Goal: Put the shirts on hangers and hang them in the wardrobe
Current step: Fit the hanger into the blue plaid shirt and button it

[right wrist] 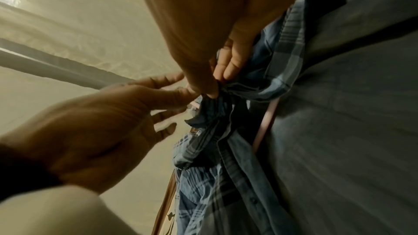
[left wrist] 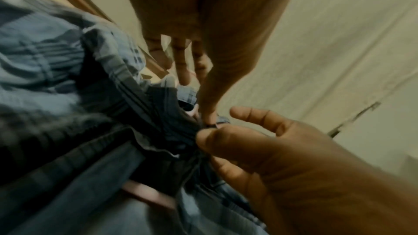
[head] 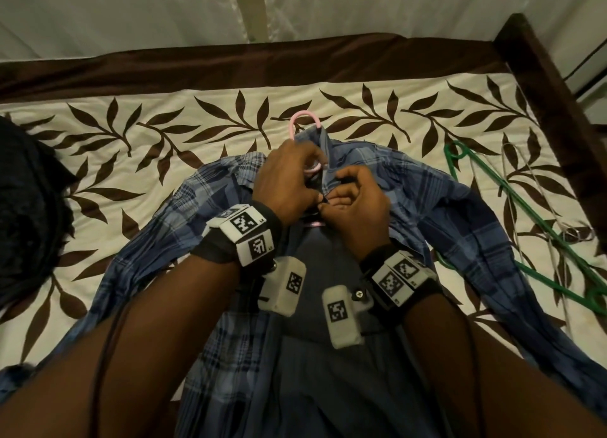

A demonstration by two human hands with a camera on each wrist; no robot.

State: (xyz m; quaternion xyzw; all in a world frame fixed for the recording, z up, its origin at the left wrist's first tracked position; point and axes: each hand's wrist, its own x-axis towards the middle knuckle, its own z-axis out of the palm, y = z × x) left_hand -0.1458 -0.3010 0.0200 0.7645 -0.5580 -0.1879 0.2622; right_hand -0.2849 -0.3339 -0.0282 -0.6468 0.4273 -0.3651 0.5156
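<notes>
Both hands pinch plaid shirt (head: 210,207) placket at collar: left hand (head: 285,178), right hand (head: 358,198); pink hanger (head: 303,117) inside, hook far.

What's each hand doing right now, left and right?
Left hand: pinching the shirt front at the collar.
Right hand: pinching the shirt's other front edge there.
</notes>
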